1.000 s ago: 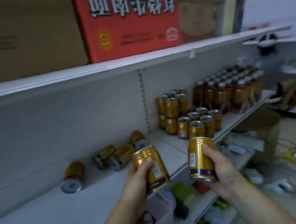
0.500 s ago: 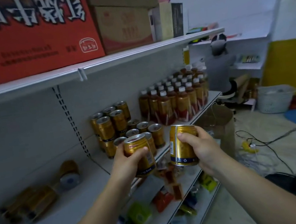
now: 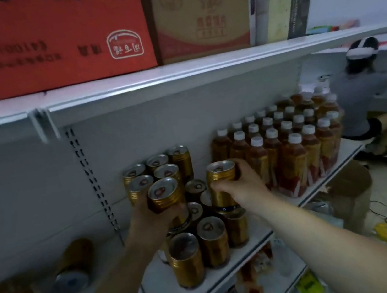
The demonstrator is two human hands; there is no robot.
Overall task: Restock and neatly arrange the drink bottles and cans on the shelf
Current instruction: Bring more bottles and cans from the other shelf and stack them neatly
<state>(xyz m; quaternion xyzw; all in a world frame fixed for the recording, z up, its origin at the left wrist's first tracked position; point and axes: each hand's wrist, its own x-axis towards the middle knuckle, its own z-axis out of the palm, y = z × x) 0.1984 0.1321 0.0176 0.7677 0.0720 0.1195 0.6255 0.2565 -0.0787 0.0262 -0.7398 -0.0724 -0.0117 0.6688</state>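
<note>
On the shelf (image 3: 159, 292) the standing cans (image 3: 211, 241) are grouped in the middle, with some stacked at the back. The bottles (image 3: 292, 156) stand in rows just right of them. Lying cans (image 3: 72, 267) are well apart at the left. Boxes (image 3: 197, 12) sit on the upper shelf (image 3: 177, 76) above.

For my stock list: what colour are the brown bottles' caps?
The round plastic bottle caps are white, clearest in head view.

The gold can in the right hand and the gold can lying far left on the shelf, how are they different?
The right-hand can stands upright, lid up; the lying can is on its side, one end facing us. The right hand holds its can among the standing cans; the lying can rests untouched on the shelf. Both are gold.
</note>
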